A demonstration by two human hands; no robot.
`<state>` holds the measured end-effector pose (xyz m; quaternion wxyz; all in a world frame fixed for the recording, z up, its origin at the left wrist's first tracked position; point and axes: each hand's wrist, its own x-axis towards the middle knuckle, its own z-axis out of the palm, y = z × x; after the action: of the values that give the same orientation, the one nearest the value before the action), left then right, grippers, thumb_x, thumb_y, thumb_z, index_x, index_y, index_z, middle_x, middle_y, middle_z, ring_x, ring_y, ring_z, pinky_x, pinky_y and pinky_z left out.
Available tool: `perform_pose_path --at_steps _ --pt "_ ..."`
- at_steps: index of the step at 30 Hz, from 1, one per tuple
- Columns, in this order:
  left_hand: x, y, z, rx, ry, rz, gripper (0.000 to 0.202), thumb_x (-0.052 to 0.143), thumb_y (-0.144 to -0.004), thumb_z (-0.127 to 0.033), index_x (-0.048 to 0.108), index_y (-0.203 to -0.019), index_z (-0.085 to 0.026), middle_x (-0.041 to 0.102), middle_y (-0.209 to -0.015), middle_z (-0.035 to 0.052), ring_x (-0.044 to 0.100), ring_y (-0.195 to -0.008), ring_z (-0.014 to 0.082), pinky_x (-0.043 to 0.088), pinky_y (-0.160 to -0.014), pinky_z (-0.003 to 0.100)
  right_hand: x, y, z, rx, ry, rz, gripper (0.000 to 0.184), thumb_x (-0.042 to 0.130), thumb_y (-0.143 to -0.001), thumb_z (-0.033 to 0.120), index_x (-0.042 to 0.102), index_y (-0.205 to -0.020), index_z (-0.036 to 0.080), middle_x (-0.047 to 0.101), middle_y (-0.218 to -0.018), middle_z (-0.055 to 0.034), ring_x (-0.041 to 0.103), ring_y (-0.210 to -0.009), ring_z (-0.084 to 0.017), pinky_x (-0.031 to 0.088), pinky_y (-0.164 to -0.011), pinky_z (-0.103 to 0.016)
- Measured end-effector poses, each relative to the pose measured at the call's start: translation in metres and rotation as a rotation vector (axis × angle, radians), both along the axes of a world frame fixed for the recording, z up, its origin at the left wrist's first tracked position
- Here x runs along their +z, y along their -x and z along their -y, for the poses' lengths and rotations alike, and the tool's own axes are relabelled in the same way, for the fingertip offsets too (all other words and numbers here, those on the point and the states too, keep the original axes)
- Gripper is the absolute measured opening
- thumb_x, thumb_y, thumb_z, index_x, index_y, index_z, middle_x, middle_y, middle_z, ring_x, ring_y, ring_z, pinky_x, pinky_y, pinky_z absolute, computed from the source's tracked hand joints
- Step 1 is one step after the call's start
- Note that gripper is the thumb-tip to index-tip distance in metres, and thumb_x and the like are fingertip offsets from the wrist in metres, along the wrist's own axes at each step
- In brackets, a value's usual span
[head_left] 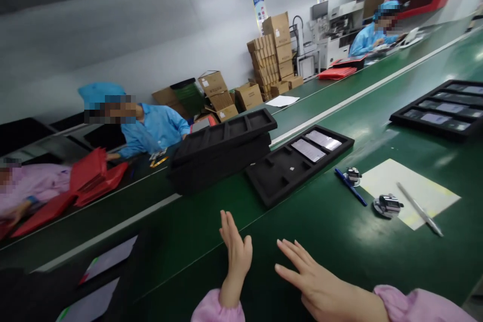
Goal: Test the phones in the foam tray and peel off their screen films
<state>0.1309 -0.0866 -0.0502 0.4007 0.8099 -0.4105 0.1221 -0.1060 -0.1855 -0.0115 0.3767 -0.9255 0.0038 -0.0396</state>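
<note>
My left hand (235, 245) is raised over the green bench (196, 266), fingers stretched out and nothing in it. To its right my right hand (307, 274) is also spread and holds nothing. Just beyond them lies a black foam tray (269, 181) with two flat phone-like panels (308, 150) in its far slots and a small white scrap in the bare part. Behind the left hand stands a stack of black foam trays (222, 153). At lower left, another dark tray (130, 274) carries two pale flat panels (109, 260), partly blurred.
On the right are a paper sheet (411, 181), a silver pen (418, 209), a blue pen (350, 187) and two metal tally counters (388, 206). A filled black tray (433, 128) lies farther right. Co-workers sit across the bench near red folders (88, 173); cardboard boxes (279, 35) stand behind.
</note>
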Motion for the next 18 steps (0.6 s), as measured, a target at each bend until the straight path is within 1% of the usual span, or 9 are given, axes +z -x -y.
perform_pose_path --at_steps 2,4,8,12,15,18 --pt "0.0 0.002 0.0 -0.001 -0.016 -0.015 0.091 0.042 -0.087 -0.009 -0.002 -0.165 -0.027 0.006 -0.174 0.0171 0.009 -0.16 0.0336 0.015 -0.128 0.063 0.003 0.002 0.001 0.001 0.0 -0.013 0.115 0.045 -0.06 -0.005 0.025 -0.165 0.037 -0.009 -0.17 -0.0032 -0.002 -0.157 -0.035 0.01 -0.123 -0.07" --pt "0.0 0.004 0.001 -0.005 -0.035 -0.028 0.092 0.043 -0.086 -0.008 -0.001 -0.165 -0.027 0.008 -0.174 0.0167 0.011 -0.16 0.0327 0.015 -0.128 0.063 0.002 0.003 0.002 0.006 0.012 -0.001 0.114 0.044 -0.061 -0.006 0.024 -0.165 0.037 -0.01 -0.17 -0.0018 -0.002 -0.157 -0.035 0.011 -0.123 -0.069" --pt "-0.002 0.006 0.002 -0.006 -0.076 -0.053 0.097 0.044 -0.082 -0.006 -0.001 -0.165 -0.028 0.013 -0.174 0.0162 0.015 -0.16 0.0317 0.016 -0.127 0.065 -0.004 0.007 0.002 0.019 0.067 0.056 0.115 0.042 -0.063 -0.008 0.014 -0.166 0.037 -0.013 -0.169 -0.0006 0.0 -0.157 -0.033 0.016 -0.125 -0.066" --pt "-0.001 0.005 0.001 -0.008 -0.105 -0.067 0.098 0.044 -0.081 -0.004 0.001 -0.165 -0.029 0.016 -0.173 0.0161 0.018 -0.159 0.0316 0.019 -0.125 0.066 -0.009 0.008 0.002 0.016 0.144 0.094 0.116 0.042 -0.064 -0.009 0.008 -0.166 0.036 -0.017 -0.168 0.0003 0.001 -0.158 -0.032 0.019 -0.126 -0.062" --pt "0.0 0.007 0.002 -0.005 -0.105 -0.05 0.097 0.044 -0.082 -0.005 0.001 -0.165 -0.03 0.019 -0.173 0.0156 0.022 -0.158 0.0307 0.023 -0.124 0.066 -0.012 0.009 0.002 0.016 0.202 0.119 0.118 0.042 -0.064 -0.009 0.004 -0.166 0.036 -0.022 -0.166 0.0 -0.001 -0.158 -0.033 0.021 -0.126 -0.062" --pt "0.0 0.01 0.008 0.005 -0.097 -0.004 0.095 0.043 -0.082 -0.005 0.005 -0.165 -0.032 0.025 -0.171 0.015 0.03 -0.156 0.0293 0.03 -0.122 0.064 -0.014 0.009 0.002 0.013 0.236 0.124 0.119 0.041 -0.064 -0.009 0.0 -0.166 0.037 -0.023 -0.167 -0.0005 -0.001 -0.158 -0.034 0.023 -0.125 -0.061"
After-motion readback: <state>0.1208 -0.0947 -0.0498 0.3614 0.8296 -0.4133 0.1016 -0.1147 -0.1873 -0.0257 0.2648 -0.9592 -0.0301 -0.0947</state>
